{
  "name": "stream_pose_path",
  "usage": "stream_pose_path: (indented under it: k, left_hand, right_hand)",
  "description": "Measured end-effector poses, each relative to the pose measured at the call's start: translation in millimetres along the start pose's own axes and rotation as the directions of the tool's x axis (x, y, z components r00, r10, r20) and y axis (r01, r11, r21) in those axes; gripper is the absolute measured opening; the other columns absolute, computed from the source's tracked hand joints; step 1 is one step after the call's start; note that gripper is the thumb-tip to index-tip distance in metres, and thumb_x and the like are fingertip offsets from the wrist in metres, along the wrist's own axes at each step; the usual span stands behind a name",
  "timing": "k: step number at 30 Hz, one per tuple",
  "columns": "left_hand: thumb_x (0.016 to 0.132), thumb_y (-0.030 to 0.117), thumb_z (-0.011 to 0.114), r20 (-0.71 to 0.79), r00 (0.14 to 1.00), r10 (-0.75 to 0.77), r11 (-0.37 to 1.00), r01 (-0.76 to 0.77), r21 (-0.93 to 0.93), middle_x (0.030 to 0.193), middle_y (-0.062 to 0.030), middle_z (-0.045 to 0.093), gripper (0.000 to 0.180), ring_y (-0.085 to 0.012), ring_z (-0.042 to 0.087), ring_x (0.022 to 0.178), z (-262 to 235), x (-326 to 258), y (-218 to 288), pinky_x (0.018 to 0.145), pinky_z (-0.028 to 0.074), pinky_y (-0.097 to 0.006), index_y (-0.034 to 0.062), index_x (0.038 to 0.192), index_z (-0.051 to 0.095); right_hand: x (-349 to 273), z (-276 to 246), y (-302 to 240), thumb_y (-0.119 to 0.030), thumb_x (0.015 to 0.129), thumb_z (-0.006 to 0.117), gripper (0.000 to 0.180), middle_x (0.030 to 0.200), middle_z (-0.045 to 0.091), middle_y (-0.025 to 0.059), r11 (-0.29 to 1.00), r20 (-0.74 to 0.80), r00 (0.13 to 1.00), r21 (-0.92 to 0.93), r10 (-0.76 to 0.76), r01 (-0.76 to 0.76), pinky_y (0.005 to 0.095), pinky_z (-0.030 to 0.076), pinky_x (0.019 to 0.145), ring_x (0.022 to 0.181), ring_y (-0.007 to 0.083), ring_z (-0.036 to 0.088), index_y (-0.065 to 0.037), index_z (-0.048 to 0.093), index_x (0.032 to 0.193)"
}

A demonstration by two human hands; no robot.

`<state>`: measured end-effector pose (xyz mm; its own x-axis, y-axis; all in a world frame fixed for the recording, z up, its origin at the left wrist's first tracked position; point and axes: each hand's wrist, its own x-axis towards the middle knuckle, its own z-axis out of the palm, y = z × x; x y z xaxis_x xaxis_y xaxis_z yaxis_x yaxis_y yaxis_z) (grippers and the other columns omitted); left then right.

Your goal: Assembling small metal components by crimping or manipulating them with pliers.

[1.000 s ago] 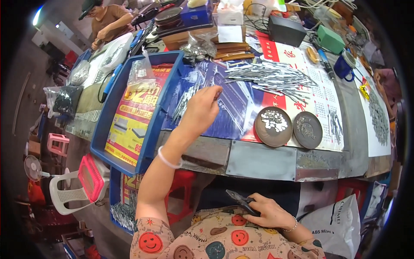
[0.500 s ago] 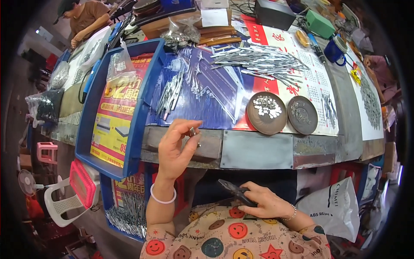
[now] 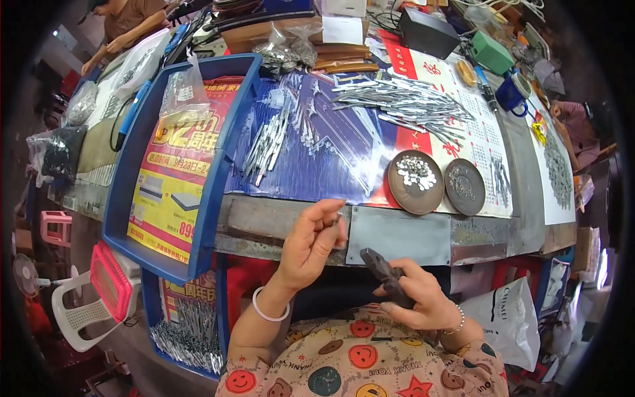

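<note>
My left hand (image 3: 307, 245) is raised before the bench's front edge, thumb and fingers pinched on a small metal piece (image 3: 338, 220) that is mostly hidden. In my right hand (image 3: 423, 298) is a pair of dark pliers (image 3: 383, 271), its jaws pointing up and left, just apart from the left hand. Beyond the hands, a brown round dish (image 3: 420, 204) holds shiny small discs. A smaller dark dish (image 3: 468, 209) beside it carries tiny metal parts. Silvery metal strips (image 3: 403, 102) lie piled at the back, with a smaller bunch (image 3: 268, 149) to the left.
A blue tray (image 3: 213, 218) lined with a red and yellow poster takes up the bench's left side. Below it, more metal strips (image 3: 188, 337) fill a second tray. A blue mug (image 3: 512, 94) stands at the right. A white sack (image 3: 506, 324) sits under the bench, and a person (image 3: 132, 23) works far left.
My left hand has moved right and down with its pinched piece. The pliers in my right hand have shifted right and up, tilting more steeply, and the two hands are closer together.
</note>
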<state>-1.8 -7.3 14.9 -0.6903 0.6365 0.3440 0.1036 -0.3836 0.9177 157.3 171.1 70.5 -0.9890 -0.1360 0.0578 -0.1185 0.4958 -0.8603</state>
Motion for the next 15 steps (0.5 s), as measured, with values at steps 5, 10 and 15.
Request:
stream_pose_path:
  k: [5, 10, 15]
  left_hand:
    - [0.101, 0.007, 0.05, 0.015, 0.998, -0.067, 0.989, 0.068, -0.128, 0.093, -0.0065, 0.059, 0.015, -0.0103, 0.056, 0.079, -3, -4, 0, 0.072, 0.048, -0.023, 0.0011, 0.114, 0.048]
    - [0.1, 0.007, 0.052, 0.018, 0.997, 0.073, 0.997, -0.073, 0.037, 0.092, -0.0081, 0.061, 0.012, -0.0136, 0.061, 0.082, -6, 2, -4, 0.071, 0.05, -0.025, 0.0014, 0.111, 0.052]
    - [0.099, 0.007, 0.053, 0.01, 0.996, 0.088, 0.995, -0.087, -0.045, 0.092, -0.0101, 0.061, 0.009, -0.0148, 0.061, 0.081, -4, 0, -9, 0.072, 0.051, -0.025, 0.0008, 0.106, 0.054]
  right_hand:
    - [15, -6, -7, -0.011, 0.076, 0.076, 0.025, 0.111, 0.056, 0.0227, 0.994, -0.071, 0.996, -0.096, -0.059, 0.052, 0.0347, 0.052, 0.065, 0.075, 0.0289, 0.064, 0.003, 0.055, 0.08]
    - [27, -13, -17, -0.011, 0.072, 0.078, 0.027, 0.109, 0.057, 0.0218, 0.961, -0.108, 0.993, -0.275, -0.054, 0.023, 0.0346, 0.05, 0.059, 0.068, 0.0273, 0.061, 0.002, 0.056, 0.079]
    - [45, -24, -30, -0.012, 0.07, 0.079, 0.027, 0.105, 0.058, 0.0198, 0.915, -0.068, 0.994, -0.399, -0.086, 0.052, 0.0354, 0.05, 0.056, 0.067, 0.0276, 0.06, 0.001, 0.058, 0.081]
